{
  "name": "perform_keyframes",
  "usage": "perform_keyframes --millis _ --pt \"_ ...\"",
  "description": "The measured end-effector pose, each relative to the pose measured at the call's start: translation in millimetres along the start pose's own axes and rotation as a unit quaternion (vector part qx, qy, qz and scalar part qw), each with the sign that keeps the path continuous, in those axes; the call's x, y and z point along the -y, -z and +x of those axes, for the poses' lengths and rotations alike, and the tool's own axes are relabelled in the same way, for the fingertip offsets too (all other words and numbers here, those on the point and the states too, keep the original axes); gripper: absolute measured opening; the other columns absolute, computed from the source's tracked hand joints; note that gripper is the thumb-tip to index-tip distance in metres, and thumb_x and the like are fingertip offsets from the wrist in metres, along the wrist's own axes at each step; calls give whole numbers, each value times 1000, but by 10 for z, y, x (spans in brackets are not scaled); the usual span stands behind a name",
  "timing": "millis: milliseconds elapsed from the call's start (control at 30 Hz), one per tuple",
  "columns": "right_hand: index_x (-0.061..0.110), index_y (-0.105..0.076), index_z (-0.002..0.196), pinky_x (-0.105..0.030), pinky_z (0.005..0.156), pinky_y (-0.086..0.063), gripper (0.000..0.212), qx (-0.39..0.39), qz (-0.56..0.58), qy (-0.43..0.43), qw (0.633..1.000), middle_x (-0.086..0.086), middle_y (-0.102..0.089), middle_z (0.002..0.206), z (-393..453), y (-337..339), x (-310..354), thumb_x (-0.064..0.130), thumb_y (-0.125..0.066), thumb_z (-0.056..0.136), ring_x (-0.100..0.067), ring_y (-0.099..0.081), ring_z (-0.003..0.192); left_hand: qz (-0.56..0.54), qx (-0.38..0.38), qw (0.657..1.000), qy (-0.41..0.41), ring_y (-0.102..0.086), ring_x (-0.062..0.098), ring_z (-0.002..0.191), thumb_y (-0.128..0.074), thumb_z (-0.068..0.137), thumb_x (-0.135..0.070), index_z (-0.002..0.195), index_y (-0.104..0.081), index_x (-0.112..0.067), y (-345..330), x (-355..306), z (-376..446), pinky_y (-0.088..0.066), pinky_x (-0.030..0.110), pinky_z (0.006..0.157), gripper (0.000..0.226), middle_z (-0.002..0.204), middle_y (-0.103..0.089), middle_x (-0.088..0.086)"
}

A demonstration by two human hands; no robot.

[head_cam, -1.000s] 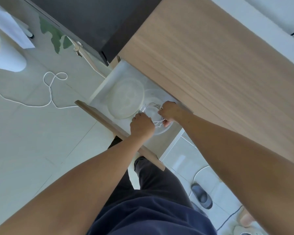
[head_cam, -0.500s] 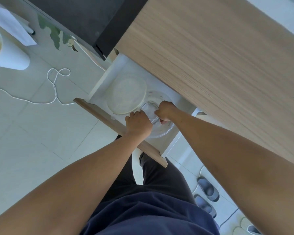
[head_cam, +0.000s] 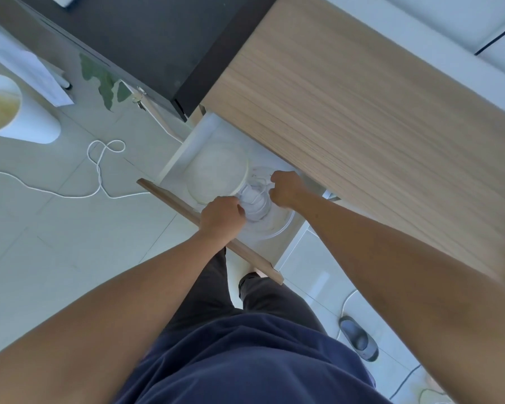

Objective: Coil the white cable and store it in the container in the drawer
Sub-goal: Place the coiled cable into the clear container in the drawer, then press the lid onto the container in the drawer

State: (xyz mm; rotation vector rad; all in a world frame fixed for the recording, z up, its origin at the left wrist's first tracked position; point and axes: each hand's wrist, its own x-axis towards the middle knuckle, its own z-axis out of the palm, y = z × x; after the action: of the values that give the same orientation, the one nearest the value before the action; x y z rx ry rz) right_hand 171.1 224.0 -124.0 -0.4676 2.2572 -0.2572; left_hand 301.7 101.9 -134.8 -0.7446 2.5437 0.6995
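Observation:
The coiled white cable [head_cam: 255, 199] sits between my hands, over a clear round container [head_cam: 277, 228] in the open white drawer [head_cam: 184, 154]. My left hand [head_cam: 222, 214] closes on the coil's near side. My right hand [head_cam: 285, 188] pinches its far side. A round whitish lid [head_cam: 216, 176] lies in the drawer to the left of the container. Part of the coil is hidden under my fingers.
The wooden tabletop [head_cam: 362, 112] overhangs the drawer's back. The drawer's wooden front [head_cam: 245, 252] juts toward my legs. Another white cord [head_cam: 99, 170] loops on the tiled floor at the left, near a white bin [head_cam: 18, 112]. A grey slipper [head_cam: 359, 341] lies at the right.
Both hands stay on the coil over the container. My right hand shifted a little toward the drawer's back; the coil looks more bunched between the hands.

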Motion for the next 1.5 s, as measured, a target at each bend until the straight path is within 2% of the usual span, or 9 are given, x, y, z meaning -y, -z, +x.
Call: perform_keyframes --millis 200,367,700,800,967,1100,1267,1367,1500 --pt "-7 -66 112 -42 82 -59 33 -22 132 -38 990 -21 -74 98 53 15 191 15 -50 94 -30 -74 82 -17 -13 1000 18 -67 27 79 -41 90 -17 92 -73 -8 293 201 82 -58 39 76 33 90 -74 8" --pt "-1 -70 99 -39 70 -63 43 -15 330 -109 937 -15 -75 87 163 -81 399 41 -64 89 -27 -73 72 -29 6 999 19 -67 26 90 -42 93 -18 105 -73 -11 400 343 212 -57 38 83 34 101 -74 6" --pt "2 -68 84 -43 78 -61 13 15 485 -179 856 -19 -67 88 391 -297 569 13 -74 84 -25 -64 76 -41 1 998 40 -67 24 84 -41 91 -17 99 -73 -12 460 536 417 -58 35 75 33 96 -74 4" --pt "1 -71 78 -42 78 -61 12 12 494 -187 849 -18 -70 87 344 -180 503 8 -71 87 -24 -64 73 -49 -33 997 52 -65 22 83 -41 90 -16 98 -72 -12 542 573 476 -55 33 70 32 94 -73 4" --pt "7 -71 104 -27 55 -57 14 6 505 -196 841 -7 -71 89 55 16 77 11 -69 91 -15 -68 76 -50 -83 994 52 -62 27 101 -42 94 -21 116 -66 -12 640 524 630 -46 33 75 34 118 -62 10" --pt "12 -70 97 -31 68 -59 7 6 504 -209 838 -5 -72 92 -194 -53 -298 13 -69 90 -17 -69 84 -72 7 993 92 -59 32 113 -42 97 -41 133 -56 -9 532 341 719 -51 40 88 50 135 -53 13" --pt "8 -70 104 -34 72 -60 15 -35 487 -208 848 -10 -72 93 -285 -200 -451 15 -64 93 -20 -69 80 27 73 995 68 -60 32 96 -36 97 -50 113 -62 -4 334 149 679 -41 34 70 55 117 -59 15" --pt "6 -65 115 -37 84 -57 30 -87 324 -210 918 -15 -67 110 -245 -306 -417 23 -61 91 -32 -69 92 29 78 995 51 -62 28 82 -39 99 -44 85 -59 -6 231 127 637 -36 30 59 46 88 -63 10" --pt "13 -54 135 -29 90 -46 52 -142 270 -227 925 -11 -57 131 -247 -418 -371 28 -68 88 -26 -60 112 2 61 997 49 -61 29 83 -43 99 -42 88 -59 -8 179 145 613 -36 30 61 39 91 -65 10"
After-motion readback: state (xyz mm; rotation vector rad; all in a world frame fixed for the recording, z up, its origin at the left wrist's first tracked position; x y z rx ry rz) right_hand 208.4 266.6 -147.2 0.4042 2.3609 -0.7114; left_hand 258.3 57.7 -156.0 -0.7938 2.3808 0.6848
